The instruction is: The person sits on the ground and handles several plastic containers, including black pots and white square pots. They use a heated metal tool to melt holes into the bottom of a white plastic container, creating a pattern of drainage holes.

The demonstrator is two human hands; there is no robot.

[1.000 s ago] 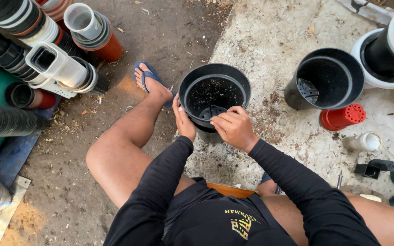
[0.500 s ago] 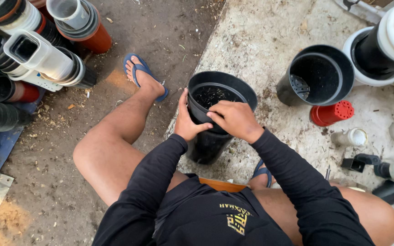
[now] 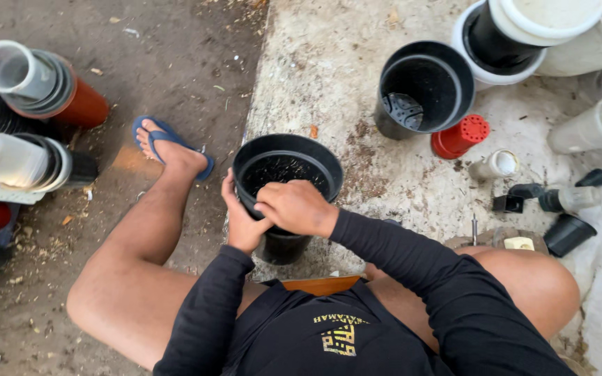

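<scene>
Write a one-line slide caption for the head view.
Seated person's left hand and right hand grip a black pot near a red cap.

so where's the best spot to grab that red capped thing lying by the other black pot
Probably around the red cylinder's smooth body, coming from above. It lies on its side on the concrete slab beside the second black pot, so its flanks are exposed; the studded cap end looks wider.

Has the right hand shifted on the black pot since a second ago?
Yes. The right hand has slid from the near rim of the black pot toward the left hand.
</scene>
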